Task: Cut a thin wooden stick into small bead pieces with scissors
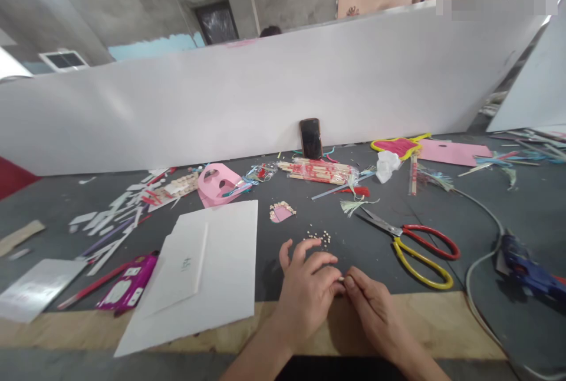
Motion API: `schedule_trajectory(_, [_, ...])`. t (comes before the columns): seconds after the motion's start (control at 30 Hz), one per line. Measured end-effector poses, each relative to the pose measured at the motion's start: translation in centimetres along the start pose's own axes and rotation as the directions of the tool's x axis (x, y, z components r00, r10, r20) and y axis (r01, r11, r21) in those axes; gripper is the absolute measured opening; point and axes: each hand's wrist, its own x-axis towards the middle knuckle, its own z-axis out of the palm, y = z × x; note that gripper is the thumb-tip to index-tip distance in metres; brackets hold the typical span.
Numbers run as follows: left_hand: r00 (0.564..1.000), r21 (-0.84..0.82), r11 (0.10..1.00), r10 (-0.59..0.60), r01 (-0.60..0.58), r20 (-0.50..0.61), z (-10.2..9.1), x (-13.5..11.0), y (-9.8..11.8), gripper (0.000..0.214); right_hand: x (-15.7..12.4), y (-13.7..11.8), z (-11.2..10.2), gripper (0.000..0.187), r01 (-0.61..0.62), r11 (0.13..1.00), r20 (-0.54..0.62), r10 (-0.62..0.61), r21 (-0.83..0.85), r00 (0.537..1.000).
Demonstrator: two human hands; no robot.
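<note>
My left hand [307, 286] meets my right hand [369, 304] near the table's front edge. A small pale piece [341, 279] shows between their fingertips. The thumb and forefinger of my right hand pinch it. My left thumb and forefinger close in on its other end, while the other left fingers are spread. Just beyond the left fingers lies a loose scatter of tiny pale pieces [326, 236]. Farther back is a small pink cutout [281, 213] with similar pieces along part of its rim.
Scissors [400, 232] with red and yellow handles lie at right, near a blue glue gun [533, 272] and its cord. White boards [225, 257] and a purple packet [132, 283] are at left. A phone [311, 138] leans on the white partition [247, 98] behind packaged sticks [318, 171].
</note>
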Motion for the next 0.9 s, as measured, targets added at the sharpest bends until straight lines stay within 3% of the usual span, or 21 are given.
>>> schedule_trajectory(0.17, [0.997,-0.069,0.995,0.061,-0.065,-0.052,0.1,0.2,-0.4,0.018,-0.2,-0.6,-0.1,0.041,-0.022,0.999,-0.009,0.023,0.023,1.000])
schedule_trajectory(0.4, [0.973,-0.116,0.993,-0.040,0.014,-0.229,0.1,0.0,-0.9,0.014,-0.2,-1.2,-1.1,0.044,-0.018,0.999,-0.172,0.013,-0.027,0.985])
schedule_trajectory(0.57, [0.965,-0.156,0.987,-0.070,0.032,-0.251,0.1,-0.1,-1.0,0.015,0.4,-1.0,-2.4,0.035,0.043,0.983,-0.205,-0.080,-0.176,0.976])
schedule_trajectory(0.67, [0.966,-0.167,0.986,-0.041,-0.003,-0.255,-0.1,-0.1,-0.8,0.013,0.8,-0.7,-2.9,0.014,0.125,0.960,-0.201,-0.178,-0.252,0.963])
schedule_trajectory(0.77, [0.970,-0.162,0.987,-0.015,-0.025,-0.242,-0.1,-0.2,-0.6,0.014,1.0,-0.5,-3.0,0.028,0.239,0.914,-0.163,-0.304,-0.328,0.939])
schedule_trajectory(0.9, [0.972,-0.159,0.987,-0.012,-0.026,-0.236,-0.1,-0.2,-0.5,0.017,1.1,-1.2,-2.4,0.019,0.328,0.879,-0.082,-0.377,-0.347,0.923])
